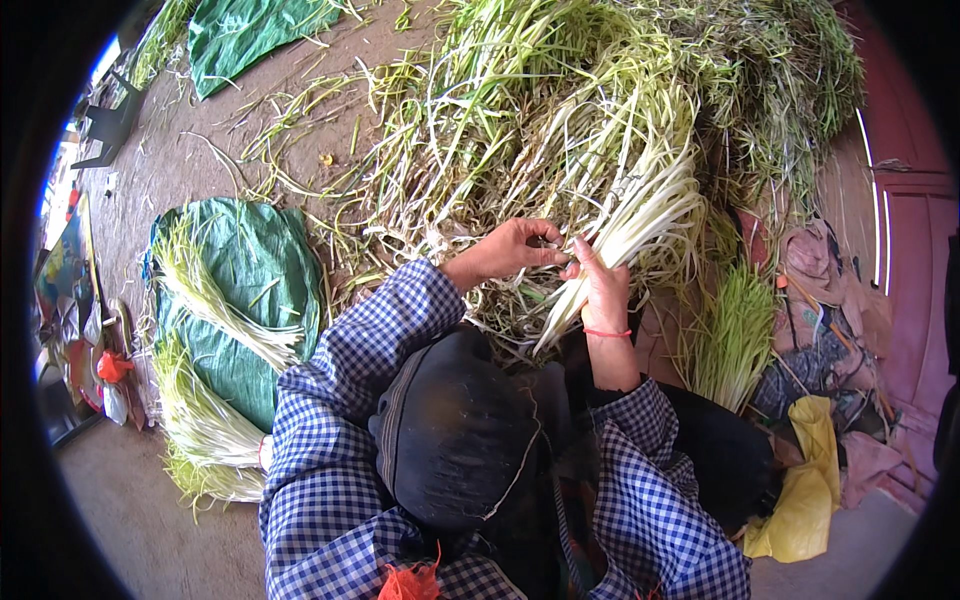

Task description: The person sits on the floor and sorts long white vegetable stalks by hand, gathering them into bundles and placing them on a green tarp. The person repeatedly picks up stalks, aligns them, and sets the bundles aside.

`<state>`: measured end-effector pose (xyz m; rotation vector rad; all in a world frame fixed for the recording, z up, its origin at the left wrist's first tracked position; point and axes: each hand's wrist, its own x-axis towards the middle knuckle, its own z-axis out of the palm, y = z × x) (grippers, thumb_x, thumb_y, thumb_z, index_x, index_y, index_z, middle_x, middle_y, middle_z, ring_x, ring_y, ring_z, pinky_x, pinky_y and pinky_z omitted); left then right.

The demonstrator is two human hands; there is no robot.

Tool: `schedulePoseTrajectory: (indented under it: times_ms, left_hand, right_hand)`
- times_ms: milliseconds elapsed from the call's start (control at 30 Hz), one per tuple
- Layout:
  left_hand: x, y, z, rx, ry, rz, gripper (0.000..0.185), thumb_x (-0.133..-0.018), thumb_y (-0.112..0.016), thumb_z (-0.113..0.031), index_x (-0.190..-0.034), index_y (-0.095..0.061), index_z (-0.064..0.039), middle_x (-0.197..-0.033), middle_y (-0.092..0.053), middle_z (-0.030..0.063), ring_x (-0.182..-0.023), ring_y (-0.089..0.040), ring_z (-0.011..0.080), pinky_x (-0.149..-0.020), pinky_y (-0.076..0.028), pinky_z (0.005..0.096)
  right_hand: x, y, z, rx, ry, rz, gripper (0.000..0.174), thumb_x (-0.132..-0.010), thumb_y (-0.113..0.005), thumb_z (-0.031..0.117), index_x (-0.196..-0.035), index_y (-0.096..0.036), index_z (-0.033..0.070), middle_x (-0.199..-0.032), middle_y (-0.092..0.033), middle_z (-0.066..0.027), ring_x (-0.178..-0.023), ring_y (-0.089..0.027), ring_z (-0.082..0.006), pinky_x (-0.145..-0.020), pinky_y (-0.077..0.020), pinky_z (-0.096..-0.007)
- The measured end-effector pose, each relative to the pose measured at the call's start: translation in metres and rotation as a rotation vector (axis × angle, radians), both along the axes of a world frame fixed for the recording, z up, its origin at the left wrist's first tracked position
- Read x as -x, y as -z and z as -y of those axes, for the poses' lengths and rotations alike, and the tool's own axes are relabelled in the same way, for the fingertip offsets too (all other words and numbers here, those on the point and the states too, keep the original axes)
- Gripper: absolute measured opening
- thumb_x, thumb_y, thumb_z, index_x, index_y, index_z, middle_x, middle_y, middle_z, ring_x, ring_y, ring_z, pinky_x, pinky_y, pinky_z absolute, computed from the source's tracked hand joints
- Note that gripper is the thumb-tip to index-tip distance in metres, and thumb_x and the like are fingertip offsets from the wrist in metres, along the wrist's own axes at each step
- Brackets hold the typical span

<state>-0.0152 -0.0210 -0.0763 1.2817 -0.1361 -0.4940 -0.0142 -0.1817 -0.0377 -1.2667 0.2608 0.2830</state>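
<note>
My right hand, with a thin red band at the wrist, grips a bunch of pale chive-like stalks. White stalk ends point down towards me, and the yellow-green leaves fan out up and to the right. Close beside its thumb is my left hand, thumb and forefinger brought together. Whether a thin strand lies between those fingertips is too small to tell. Under and beyond both hands spreads a heap of loose stalks, tangled with dry brown leaves.
On the left, bundles of trimmed stalks lie by and on a green woven sheet. Another green sheet is at the far left. To the right are an upright bundle of greens, a yellow sack, cloths and a red door.
</note>
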Motion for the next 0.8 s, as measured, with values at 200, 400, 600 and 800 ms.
schedulePoseTrajectory:
  times_ms: [200,400,600,800]
  left_hand:
    - [-0.005,0.007,0.002,0.047,-0.124,-0.011,0.02,-0.084,-0.061,-0.012,-0.101,-0.055,-0.003,-0.092,-0.057,-0.0014,-0.086,-0.052,0.0073,-0.079,-0.043,0.0221]
    - [-0.011,-0.006,-0.002,0.061,-0.014,-0.002,0.018,-0.085,-0.06,-0.012,-0.099,-0.055,-0.002,-0.084,-0.055,-0.0009,-0.081,-0.051,0.0079,-0.074,-0.043,0.0239]
    - [-0.01,-0.022,0.006,-0.675,-0.288,0.387,0.02,-0.082,-0.059,-0.016,-0.093,-0.052,-0.001,-0.081,-0.056,0.0117,-0.075,-0.057,0.0238,-0.064,-0.045,0.034]
    - [-0.015,-0.025,0.0,-0.843,-0.473,0.37,0.015,-0.082,-0.056,-0.014,-0.089,-0.05,-0.003,-0.081,-0.055,0.0161,-0.076,-0.056,0.0358,-0.064,-0.045,0.0401]
  right_hand:
    - [0.0,-0.006,0.0,0.006,0.023,0.036,0.022,-0.077,-0.068,0.011,-0.091,-0.055,0.0,-0.076,-0.056,-0.0052,-0.05,-0.05,-0.0098,-0.044,-0.0434,-0.0221]
    - [0.0,-0.01,0.004,0.035,-0.01,0.059,0.023,-0.078,-0.065,0.006,-0.097,-0.055,-0.001,-0.084,-0.057,-0.0051,-0.053,-0.049,-0.009,-0.045,-0.0417,-0.0207]
    - [-0.001,-0.012,0.002,0.01,0.032,0.08,0.027,-0.079,-0.063,0.004,-0.104,-0.052,0.001,-0.09,-0.057,-0.006,-0.056,-0.05,-0.0087,-0.047,-0.0428,-0.0211]
    - [0.002,-0.032,0.001,-0.082,0.027,0.047,0.029,-0.081,-0.061,0.008,-0.108,-0.052,0.001,-0.088,-0.057,-0.0058,-0.054,-0.047,-0.0073,-0.054,-0.043,-0.0244]
